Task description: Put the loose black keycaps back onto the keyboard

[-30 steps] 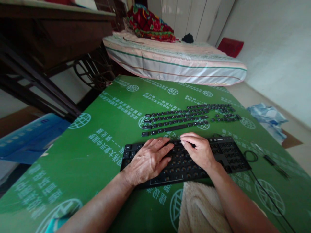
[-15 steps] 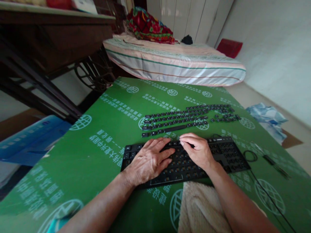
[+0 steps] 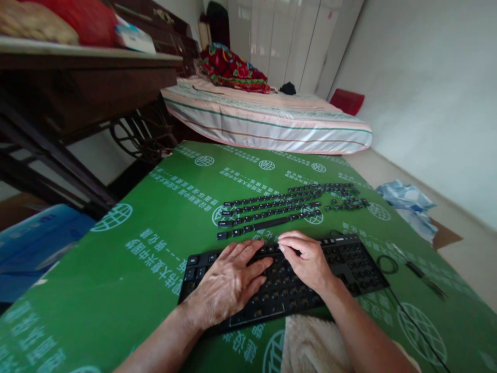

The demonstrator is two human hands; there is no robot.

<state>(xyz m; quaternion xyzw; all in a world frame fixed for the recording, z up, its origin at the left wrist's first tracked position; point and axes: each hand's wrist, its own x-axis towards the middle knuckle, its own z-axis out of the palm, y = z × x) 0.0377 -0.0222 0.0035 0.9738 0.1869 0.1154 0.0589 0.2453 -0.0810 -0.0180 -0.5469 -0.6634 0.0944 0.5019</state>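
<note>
A black keyboard (image 3: 279, 292) lies on the green table, most of its keycaps off and the switch sockets bare. A few caps sit along its top row and at its left end. My left hand (image 3: 227, 277) rests flat over the left part, fingers stretched toward the top row. At the top row's middle, my right hand (image 3: 305, 259) has thumb and forefinger pinched together; whatever is between them is too small to make out. Beyond the keyboard, loose black keycaps (image 3: 267, 198) lie in rows, with the long space bar (image 3: 271, 224) in the nearest row.
A beige cloth (image 3: 310, 342) lies by my right forearm. To the right are the keyboard cable (image 3: 419, 326) and a thin dark-handled tool (image 3: 421, 273). A bed (image 3: 272, 119) stands past the table, a sewing-machine stand (image 3: 135, 132) at the left.
My view has tilted up a little, so the table and keyboard appear lower. Both hands keep nearly the same places on the keyboard.
</note>
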